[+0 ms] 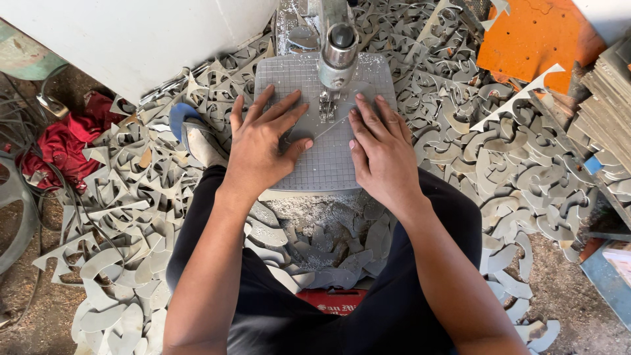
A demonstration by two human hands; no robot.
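A grey sheet (315,164) lies flat on the small grey table (276,72) of a cutting machine. My left hand (263,141) presses flat on the sheet's left side with fingers spread. On the sheet's right side rests my right hand (378,151), also flat. Between the two hands the machine's metal head (338,49) comes down, with its blade foot (327,105) touching the sheet just beyond my fingertips. A thin cut line runs across the sheet from the blade toward my left thumb.
Several grey curved offcuts (519,164) cover the floor all around and lie under the table. A white board (131,39) leans at top left, an orange board (532,39) at top right. Red cloth (59,148) lies at left. Stacked boards (608,105) stand at right.
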